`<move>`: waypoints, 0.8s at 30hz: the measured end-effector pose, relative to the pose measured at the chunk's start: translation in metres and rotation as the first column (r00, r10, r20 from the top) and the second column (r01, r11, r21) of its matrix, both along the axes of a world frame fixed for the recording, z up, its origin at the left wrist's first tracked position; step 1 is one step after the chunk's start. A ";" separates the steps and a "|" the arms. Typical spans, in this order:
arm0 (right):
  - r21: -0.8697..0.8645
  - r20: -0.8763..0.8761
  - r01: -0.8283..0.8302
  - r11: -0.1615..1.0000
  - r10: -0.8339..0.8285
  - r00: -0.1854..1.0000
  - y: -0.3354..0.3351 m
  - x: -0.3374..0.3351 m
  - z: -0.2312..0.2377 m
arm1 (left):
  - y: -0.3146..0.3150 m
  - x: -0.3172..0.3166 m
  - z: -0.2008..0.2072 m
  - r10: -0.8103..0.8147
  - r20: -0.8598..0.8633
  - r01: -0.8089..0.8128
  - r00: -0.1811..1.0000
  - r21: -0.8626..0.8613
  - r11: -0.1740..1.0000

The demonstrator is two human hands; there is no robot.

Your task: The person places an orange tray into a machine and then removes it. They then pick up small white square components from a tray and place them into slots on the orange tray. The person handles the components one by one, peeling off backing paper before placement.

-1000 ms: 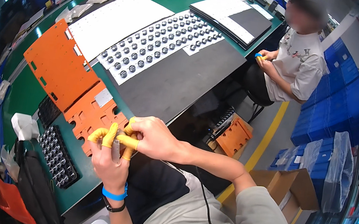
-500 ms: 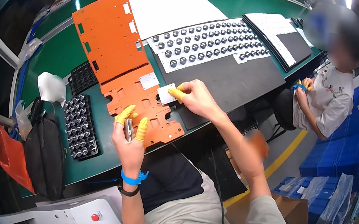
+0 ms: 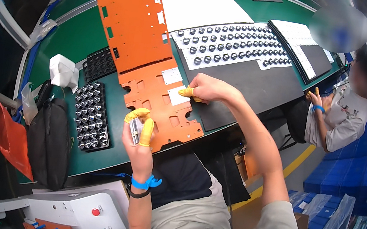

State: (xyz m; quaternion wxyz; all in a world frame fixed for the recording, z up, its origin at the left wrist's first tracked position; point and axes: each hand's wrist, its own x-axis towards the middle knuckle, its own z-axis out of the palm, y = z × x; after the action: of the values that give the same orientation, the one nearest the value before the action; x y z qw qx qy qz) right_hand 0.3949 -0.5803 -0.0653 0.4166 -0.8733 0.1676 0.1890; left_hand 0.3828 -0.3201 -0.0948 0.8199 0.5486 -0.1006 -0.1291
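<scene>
My right hand (image 3: 208,90), with yellow finger cots, has thumb and fingertips on a small white square plate (image 3: 177,96). That plate lies over the lower orange board (image 3: 146,93), just below another white square plate (image 3: 170,76) with small holes. Near the board's front edge, my left hand (image 3: 139,138) is curled palm up around a narrow silver metal piece (image 3: 135,130). It shows mostly edge-on, so I cannot tell its kind or whether it is several pieces stacked. Yellow cots cover this hand's thumb and a finger. The lower board has several cut-out pockets; a taller orange panel (image 3: 135,23) adjoins its far edge.
Left of the board stand a black tray of shiny round parts (image 3: 91,118) and a darker tray (image 3: 99,65). Several black knobs (image 3: 221,47) sit in rows on white sheets at right, beside a black mat (image 3: 243,90). A co-worker (image 3: 348,109) sits at far right.
My right hand has brought the white plate down onto the orange board, below the other plate. My left hand stays curled around the silver piece. The whole view has shifted slightly.
</scene>
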 end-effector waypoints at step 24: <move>-0.546 0.638 -0.106 0.831 0.494 0.591 0.226 0.066 -0.015 | 0.116 -0.051 -0.013 0.185 -0.200 -0.235 0.962 -0.262 0.936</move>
State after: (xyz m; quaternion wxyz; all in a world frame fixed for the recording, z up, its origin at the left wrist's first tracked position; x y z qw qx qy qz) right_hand 0.4605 -0.3548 -0.0805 0.1928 -0.9568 -0.1380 -0.1682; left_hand 0.3322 -0.2038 -0.1080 0.9046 0.4200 0.0127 -0.0717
